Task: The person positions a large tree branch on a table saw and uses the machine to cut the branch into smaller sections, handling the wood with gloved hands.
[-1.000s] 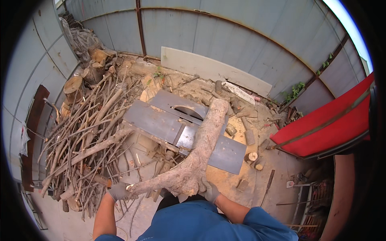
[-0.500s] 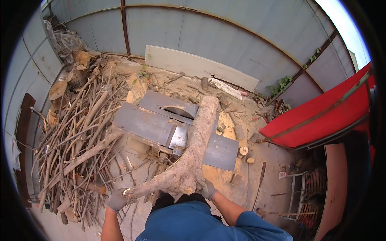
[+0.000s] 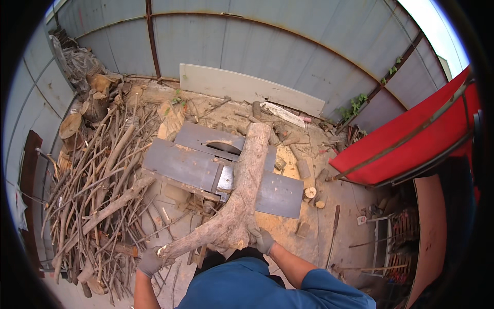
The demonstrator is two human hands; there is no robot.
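A thick forked log lies across a grey metal saw table, its far end reaching past the table's back edge. Its fork is close to my body. My left hand, in a grey glove, is closed round the end of the thinner branch. My gloved right hand grips the stub side of the fork; its fingers are partly hidden by the wood. Left of the log's far part, a circular saw blade rises through a slot in the table, apart from the log.
A large heap of branches lies at the left, with thick stumps behind it. Short cut logs lie on the sawdust to the right. A red sheet hangs at the right, and a grey metal wall stands behind.
The log's far end has shifted slightly left over the saw table. Both hands keep their hold on it. The whole view has tilted a little.
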